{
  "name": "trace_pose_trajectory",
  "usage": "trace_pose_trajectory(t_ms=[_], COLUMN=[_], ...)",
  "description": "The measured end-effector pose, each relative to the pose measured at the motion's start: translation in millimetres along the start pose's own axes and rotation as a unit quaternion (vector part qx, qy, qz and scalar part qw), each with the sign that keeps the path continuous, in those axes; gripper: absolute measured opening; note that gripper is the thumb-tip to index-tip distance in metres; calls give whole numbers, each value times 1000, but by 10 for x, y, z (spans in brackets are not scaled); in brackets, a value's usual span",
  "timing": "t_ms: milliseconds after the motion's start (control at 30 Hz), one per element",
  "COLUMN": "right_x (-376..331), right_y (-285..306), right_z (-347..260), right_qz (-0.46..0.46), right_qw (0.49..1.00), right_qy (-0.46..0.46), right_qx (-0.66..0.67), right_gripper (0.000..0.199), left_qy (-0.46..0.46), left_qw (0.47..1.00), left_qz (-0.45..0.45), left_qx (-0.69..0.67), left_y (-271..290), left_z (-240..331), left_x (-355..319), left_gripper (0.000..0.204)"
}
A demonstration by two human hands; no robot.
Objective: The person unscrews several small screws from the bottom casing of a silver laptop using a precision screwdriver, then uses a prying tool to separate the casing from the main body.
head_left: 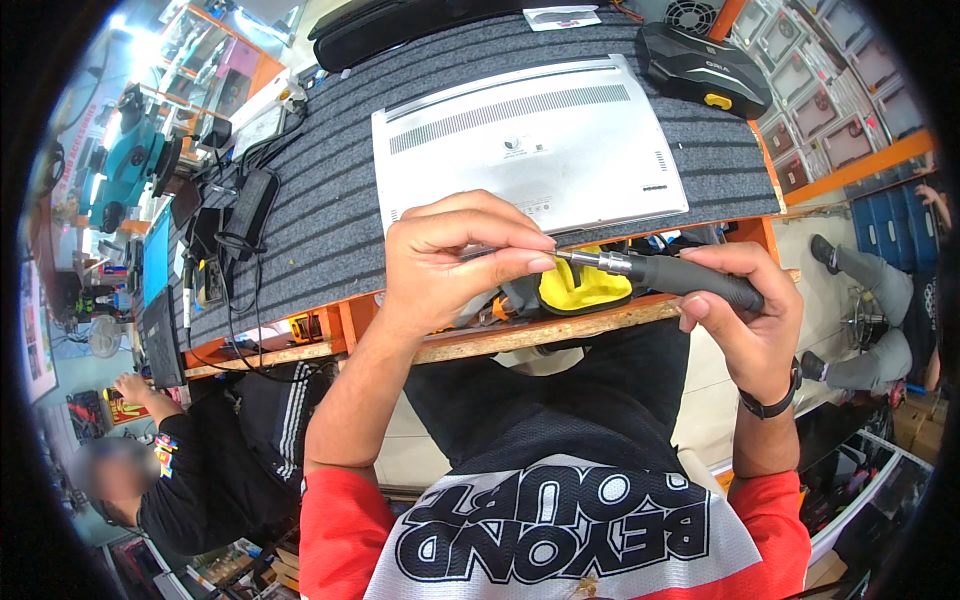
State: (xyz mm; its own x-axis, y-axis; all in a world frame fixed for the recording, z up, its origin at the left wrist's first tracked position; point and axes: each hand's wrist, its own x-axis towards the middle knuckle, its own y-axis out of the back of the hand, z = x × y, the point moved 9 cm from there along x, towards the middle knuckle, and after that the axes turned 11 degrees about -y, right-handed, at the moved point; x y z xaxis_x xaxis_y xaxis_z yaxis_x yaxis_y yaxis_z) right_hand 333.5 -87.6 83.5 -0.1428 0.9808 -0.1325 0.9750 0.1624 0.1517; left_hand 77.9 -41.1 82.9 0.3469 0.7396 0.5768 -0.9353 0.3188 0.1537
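A screwdriver (690, 280) with a thick black handle and a silver shaft lies level in front of me, above the bench's front edge. My right hand (755, 315) is wrapped round its handle, with a dark watch on the wrist. The thumb and forefinger of my left hand (440, 250) pinch the thin bit (562, 254) at the shaft's tip. Beyond my hands a silver laptop (560, 150) rests bottom side up on the grey striped mat (320, 170). Its long vent strip faces the far side. My left hand overlaps the laptop's near left edge.
An open drawer below the bench front (480, 345) holds a yellow-lined case (587, 292) and other tools. A black and yellow case (705, 70) sits at the far right. Cables and a black adapter (255, 205) lie at the left. Other people are at both sides.
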Motion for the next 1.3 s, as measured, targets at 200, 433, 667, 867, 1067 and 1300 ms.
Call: trace_pose_trajectory(t_ms=[200, 433, 667, 867, 1067, 1300], right_x=[-52, -78, -113, -166, -179, -168], right_y=[-11, -28, -61, -78, -57, -67], right_z=[-178, -237, -378, -451, -435, -423], right_qz=[41, 33, 36, 47, 46, 42], right_qw=[983, 977, 961, 946, 949, 959], right_qy=[167, 189, 242, 270, 271, 240], right_qx=[-67, -95, -130, -172, -152, -144], right_gripper=[36, 37, 38, 38, 38, 39], left_qy=[76, 70, 96, 92, 92, 72], left_qw=[979, 971, 961, 970, 963, 969], left_qz=[81, 73, 72, 67, 66, 65], left_qx=[-170, -217, -248, -214, -245, -227], left_y=[-71, -75, -85, -74, -87, -79], left_z=[-197, -208, -254, -218, -218, -181], left_x=[-168, -202, -212, -205, -192, -188], left_gripper=[18, 17, 15, 15, 15, 14])
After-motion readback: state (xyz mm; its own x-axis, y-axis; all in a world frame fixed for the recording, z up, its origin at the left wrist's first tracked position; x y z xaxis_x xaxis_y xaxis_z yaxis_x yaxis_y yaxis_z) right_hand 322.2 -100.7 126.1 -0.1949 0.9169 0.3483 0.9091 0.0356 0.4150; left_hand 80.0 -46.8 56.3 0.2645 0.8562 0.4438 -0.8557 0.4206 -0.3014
